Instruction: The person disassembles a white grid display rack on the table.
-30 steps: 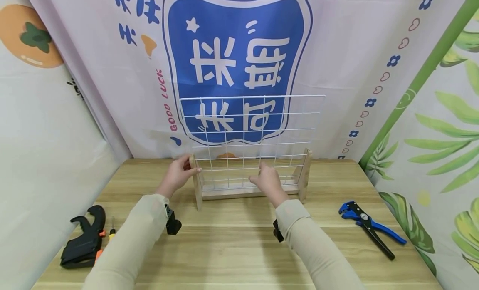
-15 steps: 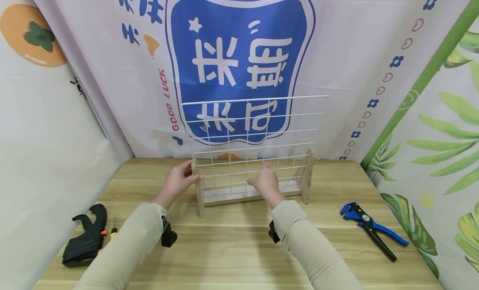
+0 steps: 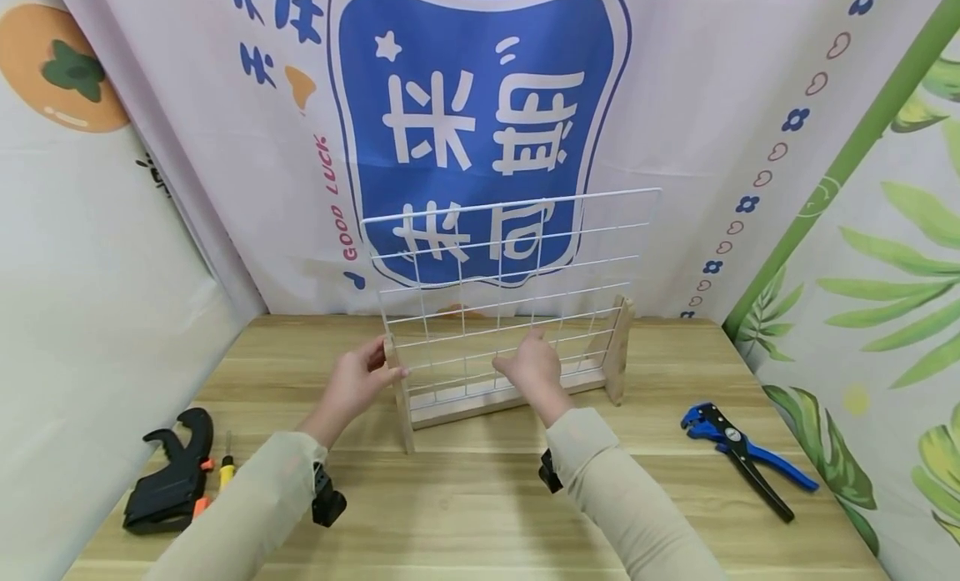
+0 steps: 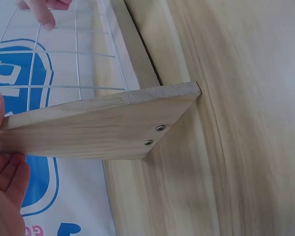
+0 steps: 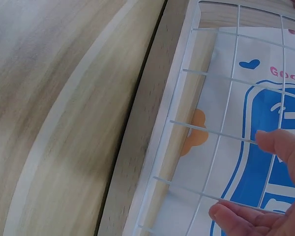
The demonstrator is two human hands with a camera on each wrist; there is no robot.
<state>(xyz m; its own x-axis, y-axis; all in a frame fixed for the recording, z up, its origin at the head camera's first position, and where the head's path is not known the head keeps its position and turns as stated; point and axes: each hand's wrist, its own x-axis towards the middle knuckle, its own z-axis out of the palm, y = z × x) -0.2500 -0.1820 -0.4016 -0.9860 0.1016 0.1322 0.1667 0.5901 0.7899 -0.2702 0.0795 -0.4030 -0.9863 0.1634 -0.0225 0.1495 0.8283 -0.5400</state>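
A white wire grid [image 3: 517,268] stands upright in a wooden stand with two side pieces and a low crossbar [image 3: 480,408]. My left hand [image 3: 356,389] grips the stand's left side piece [image 4: 88,123], thumb on the near edge and fingers on the outer face. Two screw heads [image 4: 160,128] show low on that piece. My right hand [image 3: 534,368] is at the grid's lower middle; in the right wrist view its thumb and a finger are spread apart against the wires. The right side piece [image 3: 618,352] is untouched by either hand.
Blue-and-black pliers [image 3: 738,456] lie at the right of the wooden table [image 3: 465,523]. At the left are a black clamp [image 3: 172,473] and a yellow-handled screwdriver [image 3: 227,473]. A printed cloth [image 3: 675,106] hangs close behind the stand.
The stand's left end has swung toward me, and my left hand has come nearer with it. The grid now sits at an angle. My right hand has stayed about in place.
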